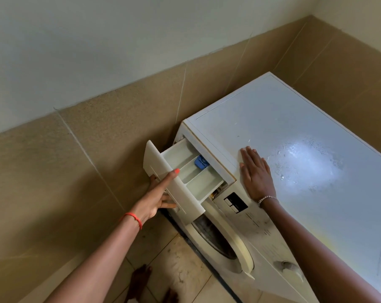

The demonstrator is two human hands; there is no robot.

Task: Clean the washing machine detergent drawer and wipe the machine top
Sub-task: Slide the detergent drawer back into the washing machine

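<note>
The detergent drawer (186, 169) was seen pulled well out of the washing machine (261, 237) at the centre of the frame, its pale compartments exposed and a blue insert (200, 162) lodged at the back of the middle one. Its front panel was gripped by the left hand (155, 196), the thumb laid over the panel's upper edge and the fingers curled beneath it. The right hand (255, 172) was laid flat, fingers straight and nothing held, on the machine top (272, 119) just right of the drawer, where a bright glare was spread across the white surface.
</note>
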